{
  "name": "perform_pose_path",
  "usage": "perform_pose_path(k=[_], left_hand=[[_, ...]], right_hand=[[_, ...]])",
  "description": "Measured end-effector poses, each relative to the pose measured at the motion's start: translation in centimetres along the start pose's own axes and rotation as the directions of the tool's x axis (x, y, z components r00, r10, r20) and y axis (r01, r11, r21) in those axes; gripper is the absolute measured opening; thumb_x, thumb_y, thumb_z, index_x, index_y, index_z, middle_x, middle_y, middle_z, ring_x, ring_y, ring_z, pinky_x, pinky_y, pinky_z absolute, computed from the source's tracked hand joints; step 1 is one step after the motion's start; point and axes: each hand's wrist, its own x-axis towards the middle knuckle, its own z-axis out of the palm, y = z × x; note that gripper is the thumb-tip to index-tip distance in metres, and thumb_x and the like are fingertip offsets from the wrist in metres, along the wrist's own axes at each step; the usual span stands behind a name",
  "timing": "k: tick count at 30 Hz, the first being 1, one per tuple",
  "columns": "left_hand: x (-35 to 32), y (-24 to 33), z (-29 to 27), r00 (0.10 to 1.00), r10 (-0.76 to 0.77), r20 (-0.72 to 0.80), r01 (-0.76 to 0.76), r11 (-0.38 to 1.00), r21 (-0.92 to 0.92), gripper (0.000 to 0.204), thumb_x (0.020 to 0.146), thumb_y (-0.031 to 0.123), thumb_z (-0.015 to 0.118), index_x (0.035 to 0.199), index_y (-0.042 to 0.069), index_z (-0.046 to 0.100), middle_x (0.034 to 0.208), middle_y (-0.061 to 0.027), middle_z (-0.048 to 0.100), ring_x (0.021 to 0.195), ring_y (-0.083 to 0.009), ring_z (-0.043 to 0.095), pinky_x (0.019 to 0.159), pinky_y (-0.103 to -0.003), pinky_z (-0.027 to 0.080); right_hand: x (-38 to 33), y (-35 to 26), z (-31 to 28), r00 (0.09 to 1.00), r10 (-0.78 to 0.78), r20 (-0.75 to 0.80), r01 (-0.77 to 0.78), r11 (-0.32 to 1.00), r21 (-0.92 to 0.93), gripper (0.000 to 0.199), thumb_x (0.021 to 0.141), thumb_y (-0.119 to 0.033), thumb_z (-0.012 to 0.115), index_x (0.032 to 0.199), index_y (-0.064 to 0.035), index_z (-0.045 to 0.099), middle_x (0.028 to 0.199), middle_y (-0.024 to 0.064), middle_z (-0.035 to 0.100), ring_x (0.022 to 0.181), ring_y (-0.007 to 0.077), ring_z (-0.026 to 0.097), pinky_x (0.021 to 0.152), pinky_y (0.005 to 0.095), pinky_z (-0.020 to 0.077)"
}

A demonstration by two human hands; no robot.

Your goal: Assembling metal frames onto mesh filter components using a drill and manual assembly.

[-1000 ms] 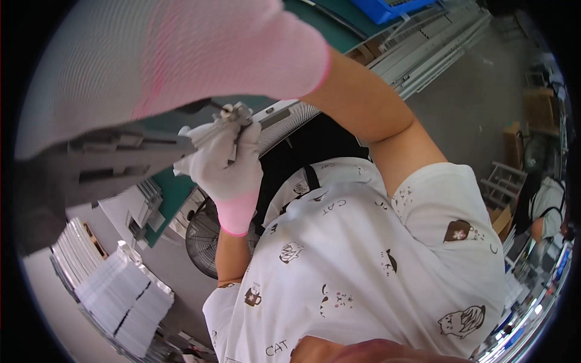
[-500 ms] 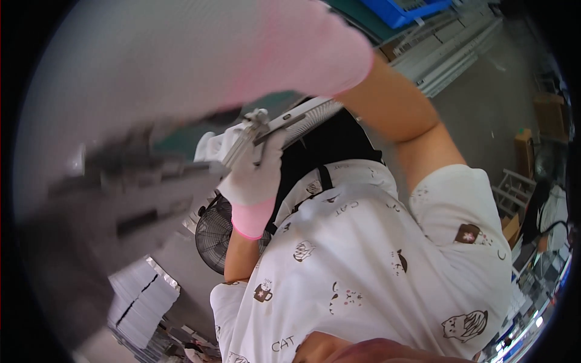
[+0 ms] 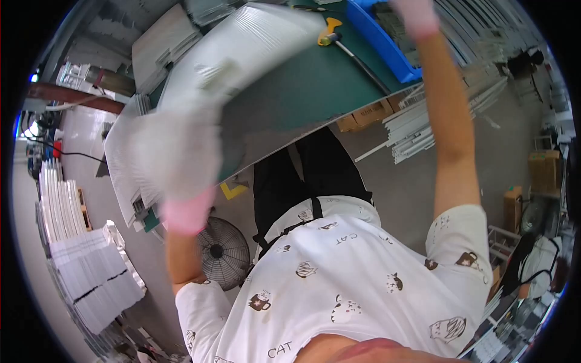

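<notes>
My left hand, in a white glove with a pink cuff, is smeared by motion above the left part of the green-topped workbench. Its fingers cannot be made out. Beside and beyond it lies a pale ribbed panel, itself blurred. My right hand, also gloved with a pink cuff, reaches over a blue bin at the far edge of view. Its fingers are blurred and partly cut off, so any grip is hidden. Small greyish parts fill the bin.
A yellow-headed hammer with a black handle lies left of the bin. Long pale metal strips rest beneath the bench on the right, near cardboard boxes. A black fan stands on the floor; stacked white panels are at left.
My right hand has swung from close before the camera out to the blue bin. My left hand, earlier around a metal piece with a fitting, has moved left; that piece no longer shows clearly.
</notes>
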Motion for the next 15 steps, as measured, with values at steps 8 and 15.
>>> perform_pose_path(k=[8, 15], left_hand=[[-13.2, 6.0, 10.0, 0.888, -0.035, 0.458, 0.155, 0.961, -0.228, 0.04, 0.072, 0.025, 0.073, 0.107, 0.01, 0.061, 0.108, -0.0012, 0.058, 0.098, -0.0205, 0.056, 0.08, -0.037, 0.043], [-15.1, 2.6, 6.3, 0.779, -0.492, 0.388, 0.542, 0.84, -0.024, 0.036, 0.08, 0.021, 0.07, 0.113, 0.007, 0.064, 0.102, -0.0111, 0.061, 0.093, -0.0283, 0.056, 0.08, -0.04, 0.043]], right_hand=[[-18.3, 15.4, 6.6, 0.737, 0.106, 0.668, 0.373, 0.761, -0.531, 0.04, 0.088, -0.015, 0.056, 0.128, -0.013, 0.051, 0.088, 0.0088, 0.057, 0.085, 0.0296, 0.063, 0.063, 0.0393, 0.0545], [-19.3, 9.0, -4.0, 0.573, 0.027, 0.819, -0.241, 0.961, 0.137, 0.045, 0.083, -0.004, 0.057, 0.127, -0.0134, 0.055, 0.101, 0.0178, 0.062, 0.089, 0.0362, 0.06, 0.077, 0.041, 0.0486]])
